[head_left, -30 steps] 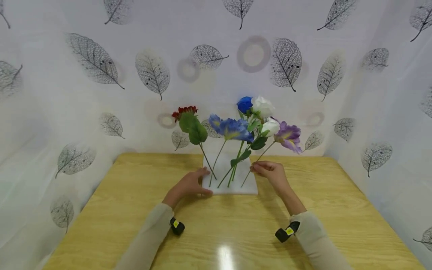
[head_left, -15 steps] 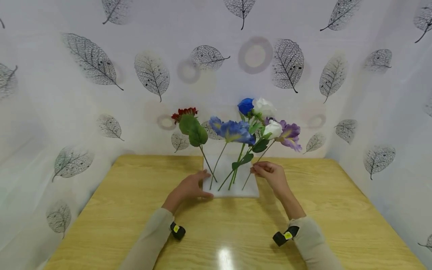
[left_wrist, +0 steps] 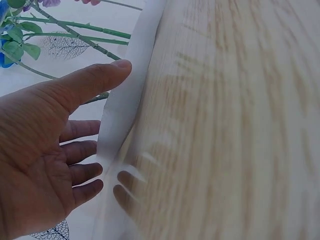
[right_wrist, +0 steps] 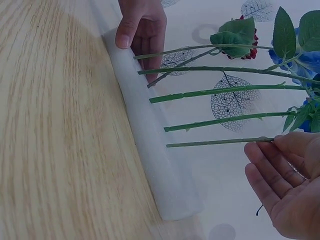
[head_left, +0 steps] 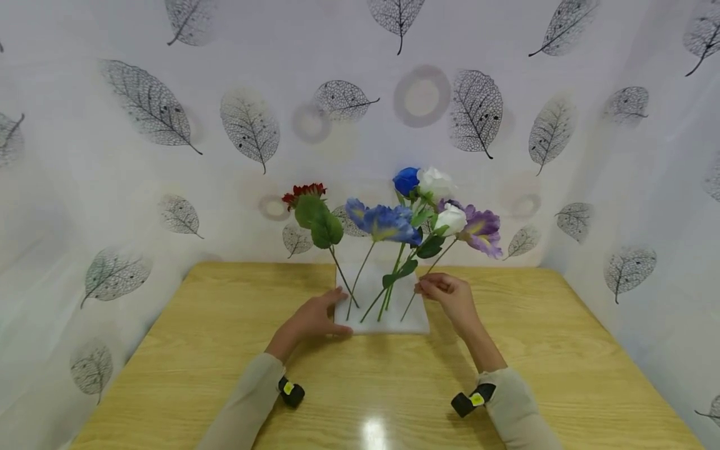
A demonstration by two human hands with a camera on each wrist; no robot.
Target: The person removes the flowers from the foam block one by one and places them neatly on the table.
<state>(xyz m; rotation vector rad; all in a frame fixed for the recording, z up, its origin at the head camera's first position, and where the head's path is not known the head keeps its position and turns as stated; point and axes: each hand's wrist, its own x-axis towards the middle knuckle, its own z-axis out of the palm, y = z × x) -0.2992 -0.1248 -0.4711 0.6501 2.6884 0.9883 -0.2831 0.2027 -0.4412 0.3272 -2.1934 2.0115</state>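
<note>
Two hands working: left hand [head_left: 311,319] pressing flat on light, crumbly white foam block [head_left: 416,322], right hand [head_left: 450,294] pinching purple flower's thin, bendable stem [right_wrist: 220,142] low, near foam.

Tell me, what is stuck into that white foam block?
Five green flower stems stand in the white foam block. How deep their ends go is hidden inside it.
</note>
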